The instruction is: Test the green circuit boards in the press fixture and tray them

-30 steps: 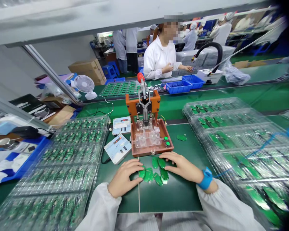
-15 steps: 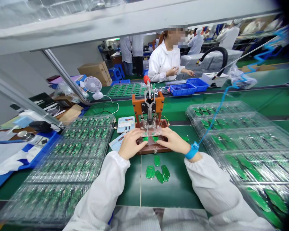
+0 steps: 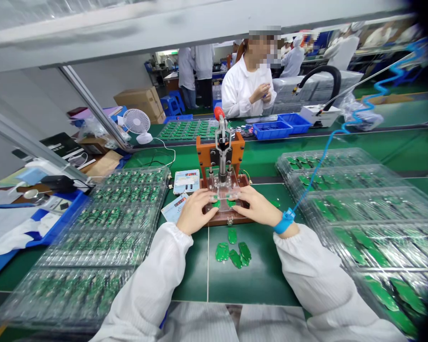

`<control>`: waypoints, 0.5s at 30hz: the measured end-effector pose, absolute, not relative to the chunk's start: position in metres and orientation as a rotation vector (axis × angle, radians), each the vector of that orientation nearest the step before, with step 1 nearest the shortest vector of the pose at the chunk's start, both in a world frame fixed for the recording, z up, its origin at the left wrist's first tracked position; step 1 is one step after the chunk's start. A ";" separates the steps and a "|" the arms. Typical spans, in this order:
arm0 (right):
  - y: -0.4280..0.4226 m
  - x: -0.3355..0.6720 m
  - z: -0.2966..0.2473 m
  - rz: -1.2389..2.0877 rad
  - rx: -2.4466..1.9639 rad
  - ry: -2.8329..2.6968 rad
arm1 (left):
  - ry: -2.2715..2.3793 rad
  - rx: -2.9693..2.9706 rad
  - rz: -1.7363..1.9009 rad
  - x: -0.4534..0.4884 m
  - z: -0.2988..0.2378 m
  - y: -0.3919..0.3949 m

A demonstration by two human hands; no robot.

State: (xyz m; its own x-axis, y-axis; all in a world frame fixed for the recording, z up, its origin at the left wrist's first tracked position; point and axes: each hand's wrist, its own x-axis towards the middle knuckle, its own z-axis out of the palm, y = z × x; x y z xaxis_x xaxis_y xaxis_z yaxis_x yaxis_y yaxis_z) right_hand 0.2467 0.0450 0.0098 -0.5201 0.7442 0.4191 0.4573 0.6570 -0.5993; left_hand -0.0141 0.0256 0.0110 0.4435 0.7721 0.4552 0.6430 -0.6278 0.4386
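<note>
An orange-brown test jig (image 3: pixel 224 176) with a red-knobbed lever (image 3: pixel 219 113) stands on the green mat. My left hand (image 3: pixel 196 211) and my right hand (image 3: pixel 257 205) rest on the jig's front tray, fingers curled. Each pinches a small green circuit board (image 3: pixel 223 203) at the clear fixture block. Several more green boards (image 3: pixel 233 251) lie loose on the mat in front of the jig, between my forearms. A blue wrist strap (image 3: pixel 284 221) with a coiled blue cord is on my right wrist.
Clear plastic trays of green boards are stacked at the left (image 3: pixel 107 228) and at the right (image 3: pixel 360 209). Two small meters (image 3: pixel 186 181) sit left of the jig. A white fan (image 3: pixel 137 122), blue bins (image 3: pixel 281 127) and a co-worker in white (image 3: pixel 248 85) are behind.
Both hands left the loose pile of boards and moved forward onto the jig, each carrying a board. Over the last half second they barely shifted.
</note>
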 end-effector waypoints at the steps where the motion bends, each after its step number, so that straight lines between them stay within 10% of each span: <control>1: 0.044 0.247 0.010 0.556 -0.924 -2.179 | 1.252 2.496 0.965 -0.014 0.009 0.021; 15: 0.142 0.218 0.164 0.362 -0.796 -1.642 | 0.953 2.821 0.967 0.027 -0.036 -0.047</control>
